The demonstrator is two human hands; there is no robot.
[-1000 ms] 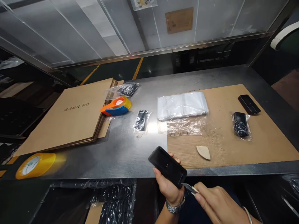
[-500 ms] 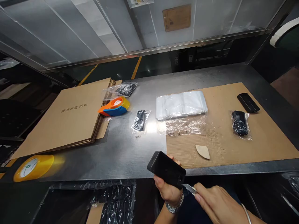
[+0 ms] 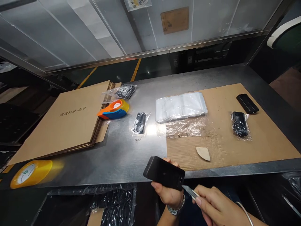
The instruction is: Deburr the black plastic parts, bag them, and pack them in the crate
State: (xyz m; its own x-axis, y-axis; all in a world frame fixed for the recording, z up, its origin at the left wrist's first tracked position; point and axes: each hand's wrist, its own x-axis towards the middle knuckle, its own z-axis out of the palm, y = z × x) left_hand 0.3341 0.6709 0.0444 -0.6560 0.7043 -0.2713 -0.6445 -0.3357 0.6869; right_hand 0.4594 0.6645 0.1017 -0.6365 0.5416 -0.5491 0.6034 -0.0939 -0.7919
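A black plastic housing (image 3: 164,172), open-sided and box-like, is gripped in my left hand (image 3: 168,194) just off the front edge of the table. My right hand (image 3: 213,202) is closed around a utility knife (image 3: 191,192). The knife's blade tip is at the lower right corner of the housing; whether it touches cannot be made out. Beyond my hands, a tan quarter-round piece (image 3: 203,153) lies on the cardboard sheet (image 3: 263,147). Behind it lies a stack of clear plastic bags (image 3: 181,106).
On the right are a bare black part (image 3: 247,103) and a bagged one (image 3: 240,124). Another bagged black part (image 3: 139,123) lies mid-table. An orange-blue tape dispenser (image 3: 114,110) sits by stacked flat cartons (image 3: 68,116). A yellow tape roll (image 3: 31,173) stands near the front left edge.
The black housing has tilted in my left hand, so less of its hollow inside shows. The knife stays at its lower right corner. The whole view has shifted slightly.
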